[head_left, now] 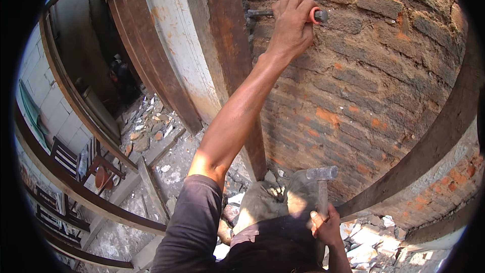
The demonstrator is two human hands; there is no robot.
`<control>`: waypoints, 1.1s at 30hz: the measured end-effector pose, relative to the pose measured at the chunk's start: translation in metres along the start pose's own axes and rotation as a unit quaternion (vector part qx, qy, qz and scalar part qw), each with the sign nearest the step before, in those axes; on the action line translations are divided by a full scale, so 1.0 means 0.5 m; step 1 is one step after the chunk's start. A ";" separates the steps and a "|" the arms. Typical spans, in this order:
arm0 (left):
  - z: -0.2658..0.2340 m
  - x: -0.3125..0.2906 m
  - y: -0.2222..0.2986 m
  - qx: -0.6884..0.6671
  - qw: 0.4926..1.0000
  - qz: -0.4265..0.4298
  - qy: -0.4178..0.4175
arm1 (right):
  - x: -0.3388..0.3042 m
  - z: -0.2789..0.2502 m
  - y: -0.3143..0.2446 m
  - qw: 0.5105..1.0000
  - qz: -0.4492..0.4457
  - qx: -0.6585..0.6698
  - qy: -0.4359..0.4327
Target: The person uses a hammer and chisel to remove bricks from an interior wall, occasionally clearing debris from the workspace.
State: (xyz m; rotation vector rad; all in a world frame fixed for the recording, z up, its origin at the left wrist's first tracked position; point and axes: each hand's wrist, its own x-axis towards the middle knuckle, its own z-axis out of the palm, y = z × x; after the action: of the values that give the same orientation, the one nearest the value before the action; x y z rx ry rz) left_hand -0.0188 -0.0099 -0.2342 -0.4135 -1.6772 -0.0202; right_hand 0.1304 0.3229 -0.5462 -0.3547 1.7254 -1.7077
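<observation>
My left hand (293, 20) is raised against the bare brick wall (343, 71), its fingers wrapped round a chisel (260, 13). The chisel lies about level, its metal shaft reaching left to the edge of the wooden post (222, 30). An orange ring and a dark butt end stick out on the right side of the fist. Lower down, in front of my body, my right hand (327, 226) grips a hammer (322, 173) by its handle, head up and apart from the chisel. Whether the chisel tip touches wood or mortar, I cannot tell.
Broken rubble (369, 240) lies around my legs and beyond the post on the left. A curved-looking wooden beam (404, 172) crosses at right. Wooden frame bars (91, 197) run along the left, with a dark wooden chair (65, 156) behind them.
</observation>
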 end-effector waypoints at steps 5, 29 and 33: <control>0.005 0.003 -0.014 0.003 1.000 -0.007 0.016 | 0.019 0.008 -0.123 0.973 -0.209 0.050 0.081; 0.012 0.014 -0.036 0.022 0.999 -0.024 -0.002 | 0.056 0.112 -0.563 0.799 -0.574 0.115 0.134; 0.011 0.010 -0.044 0.012 1.000 -0.014 0.000 | -0.041 0.042 -0.668 0.623 -0.739 0.232 0.105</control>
State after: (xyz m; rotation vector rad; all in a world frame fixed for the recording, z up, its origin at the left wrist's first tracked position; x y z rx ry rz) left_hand -0.0308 -0.0278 -0.2254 -0.3707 -1.6819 -0.0207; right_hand 0.0712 0.2849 -0.2184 -1.6995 0.7772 -3.2818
